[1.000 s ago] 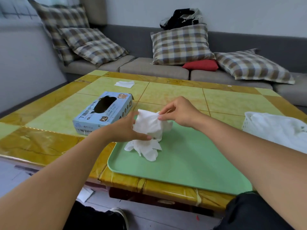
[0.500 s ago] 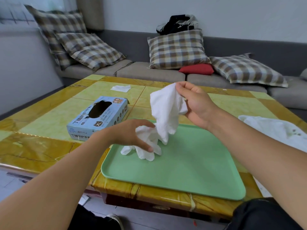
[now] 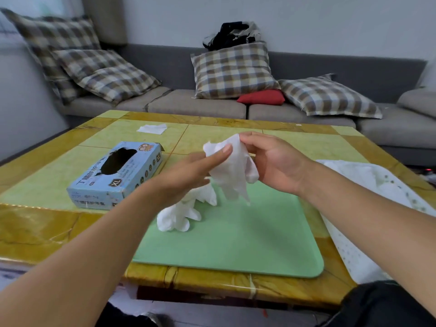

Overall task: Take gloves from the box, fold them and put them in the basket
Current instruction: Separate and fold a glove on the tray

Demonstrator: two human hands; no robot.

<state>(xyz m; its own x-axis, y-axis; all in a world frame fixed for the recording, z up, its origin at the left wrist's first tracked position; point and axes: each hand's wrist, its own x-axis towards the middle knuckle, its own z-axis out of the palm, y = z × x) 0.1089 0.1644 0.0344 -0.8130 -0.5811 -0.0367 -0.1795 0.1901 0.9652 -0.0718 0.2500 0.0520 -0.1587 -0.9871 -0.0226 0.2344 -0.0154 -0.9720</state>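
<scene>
A white glove [image 3: 232,171] hangs above the green tray [image 3: 236,241], held up between both hands. My right hand [image 3: 271,161] pinches its top edge with thumb and fingers. My left hand [image 3: 188,175] pinches the glove's upper left corner. A second white glove [image 3: 181,213] lies crumpled on the tray's left part, below my left hand. The light blue glove box [image 3: 118,175] lies on the table left of the tray, its dark opening facing up. The white perforated basket [image 3: 368,208] stands at the right of the tray and holds white gloves.
A small white paper [image 3: 152,128] lies at the far side of the yellow tiled table [image 3: 35,223]. A grey sofa with checked cushions [image 3: 233,69] and a red cushion [image 3: 262,96] runs behind the table.
My left hand has let go of the crumpled glove on the tray and risen to pinch the hanging glove. My right hand has lowered a little with the glove.
</scene>
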